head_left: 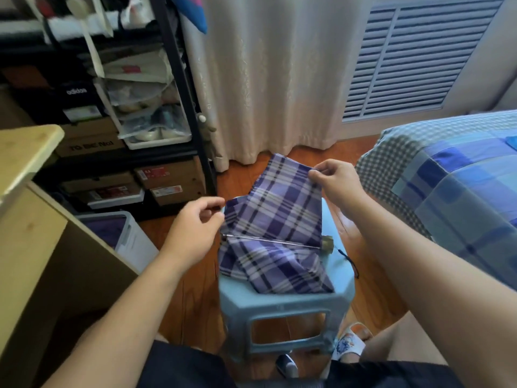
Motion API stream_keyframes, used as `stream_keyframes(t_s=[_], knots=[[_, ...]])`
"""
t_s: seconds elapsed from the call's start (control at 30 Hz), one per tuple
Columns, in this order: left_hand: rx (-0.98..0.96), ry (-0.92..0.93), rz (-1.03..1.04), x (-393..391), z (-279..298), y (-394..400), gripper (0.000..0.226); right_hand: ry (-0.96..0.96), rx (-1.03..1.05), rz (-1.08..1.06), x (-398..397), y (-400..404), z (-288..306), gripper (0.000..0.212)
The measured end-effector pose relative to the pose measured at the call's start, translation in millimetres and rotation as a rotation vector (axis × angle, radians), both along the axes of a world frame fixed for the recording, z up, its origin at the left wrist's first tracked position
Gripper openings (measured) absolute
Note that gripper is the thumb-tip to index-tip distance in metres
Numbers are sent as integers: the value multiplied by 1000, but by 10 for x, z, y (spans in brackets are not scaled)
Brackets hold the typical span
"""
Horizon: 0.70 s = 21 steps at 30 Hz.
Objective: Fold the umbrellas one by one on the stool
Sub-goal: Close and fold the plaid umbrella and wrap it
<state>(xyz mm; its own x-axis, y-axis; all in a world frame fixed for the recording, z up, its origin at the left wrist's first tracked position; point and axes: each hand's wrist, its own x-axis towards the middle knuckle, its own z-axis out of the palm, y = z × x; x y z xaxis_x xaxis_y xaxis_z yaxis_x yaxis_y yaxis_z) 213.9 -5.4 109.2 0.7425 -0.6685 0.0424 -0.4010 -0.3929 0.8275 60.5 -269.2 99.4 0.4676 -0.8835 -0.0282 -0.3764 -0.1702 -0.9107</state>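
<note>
The umbrella (275, 228) drapes over the stool (285, 301), overhanging its 12 o'clock edge, bed (447, 197) close at 3 o'clock; right hand (334, 179) pinches a fabric corner, left hand (193, 231) pinches another.

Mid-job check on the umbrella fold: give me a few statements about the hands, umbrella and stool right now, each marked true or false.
1. The right hand pinches the far corner of the plaid umbrella canopy. True.
2. The umbrella lies on the wooden floor. False: it rests on the light blue stool.
3. The left hand grips the umbrella handle. False: its fingers are at the canopy's left edge, by the shaft's tip; the handle lies free at the right.
4. The metal shaft lies exposed across the fabric. True.
5. The canopy is already rolled and strapped. False: it lies loose and spread out.
</note>
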Motion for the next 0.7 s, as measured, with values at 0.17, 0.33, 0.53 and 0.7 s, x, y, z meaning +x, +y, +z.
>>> stream_keyframes(t_s=[0.17, 0.33, 0.53, 0.7], knots=[[77, 158, -79, 56, -332, 86, 42, -66, 182, -87, -52, -27, -128, 28], [-5, -98, 43, -82, -318, -6, 41, -30, 78, -44, -481, 437, -37, 33], [-71, -58, -23, -249, -165, -267, 30, -62, -6, 37, -573, 743, -3, 8], [-111, 52, -19, -221, 62, -486, 27, -337, 158, 3, -503, 795, 174, 23]])
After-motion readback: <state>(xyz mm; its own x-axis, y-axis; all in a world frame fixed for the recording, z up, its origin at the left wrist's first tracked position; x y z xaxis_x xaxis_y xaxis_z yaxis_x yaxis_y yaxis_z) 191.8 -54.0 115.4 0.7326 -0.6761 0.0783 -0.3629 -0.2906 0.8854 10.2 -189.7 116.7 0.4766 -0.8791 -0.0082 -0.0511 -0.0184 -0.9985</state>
